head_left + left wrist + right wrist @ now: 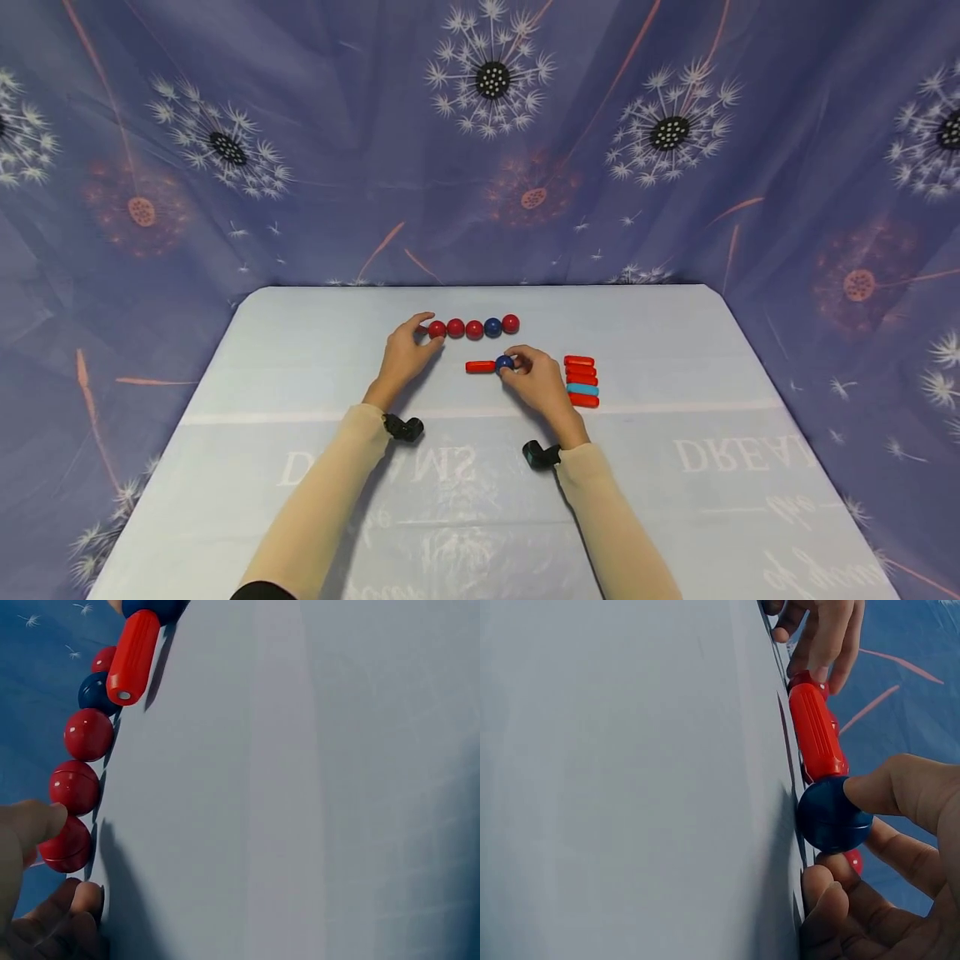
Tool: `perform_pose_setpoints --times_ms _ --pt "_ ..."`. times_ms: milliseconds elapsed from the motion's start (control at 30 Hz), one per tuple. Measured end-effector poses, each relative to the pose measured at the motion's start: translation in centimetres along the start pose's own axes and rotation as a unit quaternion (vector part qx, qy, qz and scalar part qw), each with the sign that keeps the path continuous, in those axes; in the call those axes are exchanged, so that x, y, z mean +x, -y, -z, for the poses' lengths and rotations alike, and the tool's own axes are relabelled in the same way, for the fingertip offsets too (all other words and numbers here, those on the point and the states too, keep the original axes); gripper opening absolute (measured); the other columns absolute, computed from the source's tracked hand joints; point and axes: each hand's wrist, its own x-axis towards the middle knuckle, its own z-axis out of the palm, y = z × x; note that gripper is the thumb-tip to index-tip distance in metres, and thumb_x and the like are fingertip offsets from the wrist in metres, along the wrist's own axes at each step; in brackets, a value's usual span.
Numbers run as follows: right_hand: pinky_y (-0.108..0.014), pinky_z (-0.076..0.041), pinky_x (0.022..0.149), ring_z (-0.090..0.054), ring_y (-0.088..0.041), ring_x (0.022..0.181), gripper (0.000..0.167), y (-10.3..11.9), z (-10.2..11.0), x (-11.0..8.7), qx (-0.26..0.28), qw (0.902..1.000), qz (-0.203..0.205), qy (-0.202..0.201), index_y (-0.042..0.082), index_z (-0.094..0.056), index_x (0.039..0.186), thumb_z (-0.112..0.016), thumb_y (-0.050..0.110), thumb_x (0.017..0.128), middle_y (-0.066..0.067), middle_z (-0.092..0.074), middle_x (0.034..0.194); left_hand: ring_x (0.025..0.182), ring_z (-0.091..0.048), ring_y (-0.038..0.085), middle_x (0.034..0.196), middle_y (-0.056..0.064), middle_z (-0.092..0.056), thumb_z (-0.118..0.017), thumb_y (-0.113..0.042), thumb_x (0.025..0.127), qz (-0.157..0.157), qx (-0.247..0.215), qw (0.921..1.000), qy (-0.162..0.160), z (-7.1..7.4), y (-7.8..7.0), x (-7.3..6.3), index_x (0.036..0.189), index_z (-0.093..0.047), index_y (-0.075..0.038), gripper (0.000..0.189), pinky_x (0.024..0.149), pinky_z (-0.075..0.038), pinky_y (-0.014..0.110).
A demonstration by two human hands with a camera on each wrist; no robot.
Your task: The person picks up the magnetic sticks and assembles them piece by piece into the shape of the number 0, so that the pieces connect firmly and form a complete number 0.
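My left hand (405, 354) is at the left end of a row of balls, with thumb and fingertips round the end red ball (437, 330). In the left wrist view a fingertip overlaps the top of that red ball (66, 847), and other fingers curl beside it. Nearer me, my right hand (538, 382) pinches a blue ball (832, 816) between thumb and fingers. A grooved red rod (815, 727) extends from this ball, end against it, pointing left in the head view. Ball and rod lie close over the table (300, 375).
Beyond the rod, the row continues with red balls (474, 330), a blue ball (492, 327) and a red ball (511, 323). Right of my right hand lie several red rods (579, 361) and one light-blue rod (582, 389), stacked side by side. A patterned cloth (360, 150) hangs behind the table.
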Motion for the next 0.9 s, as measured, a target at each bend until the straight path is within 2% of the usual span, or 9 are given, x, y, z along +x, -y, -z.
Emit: perform_pose_setpoints --times_ms 367,600,833,900 --pt "-0.029 -0.046 0.068 -0.056 -0.018 0.078 0.027 -0.2 -0.4 -0.3 -0.011 0.9999 0.005 0.001 0.012 -0.074 0.116 -0.079 0.018 0.090 -0.007 -0.067 0.093 0.121 -0.063 0.038 0.121 0.019 -0.071 -0.072 -0.022 0.097 0.007 0.034 0.9994 0.002 -0.1 0.0 -0.5 0.136 -0.065 -0.011 0.041 0.098 -0.050 0.055" --pt "-0.030 -0.046 0.069 -0.055 -0.020 0.079 0.027 -0.1 -0.2 0.0 -0.014 0.9999 0.007 -0.005 0.012 -0.074 0.116 -0.079 0.019 0.090 -0.008 -0.066 0.092 0.120 -0.064 0.037 0.120 0.020 -0.072 -0.072 -0.019 0.098 0.005 0.005 1.0000 -0.001 0.0 -0.1 -0.2 0.133 -0.066 -0.010 0.037 0.101 -0.048 0.054" --pt "-0.029 -0.047 0.069 -0.056 -0.020 0.079 0.027 -0.1 -0.3 0.0 -0.014 0.9998 0.007 -0.008 0.012 -0.074 0.116 -0.078 0.018 0.090 -0.008 -0.068 0.093 0.121 -0.063 0.037 0.118 0.020 -0.073 -0.074 -0.018 0.096 0.013 -0.045 0.9986 -0.025 0.4 0.2 -1.1 0.133 -0.067 -0.008 0.039 0.105 -0.045 0.054" --pt "-0.029 -0.047 0.069 -0.057 -0.020 0.079 0.027 -0.1 -0.3 0.0 -0.012 0.9999 0.007 -0.010 0.012 -0.074 0.116 -0.079 0.018 0.090 -0.008 -0.068 0.093 0.120 -0.063 0.038 0.117 0.021 -0.073 -0.074 -0.019 0.096 0.016 -0.060 0.9976 -0.031 0.5 0.1 -1.5 0.133 -0.067 -0.008 0.039 0.103 -0.045 0.054"
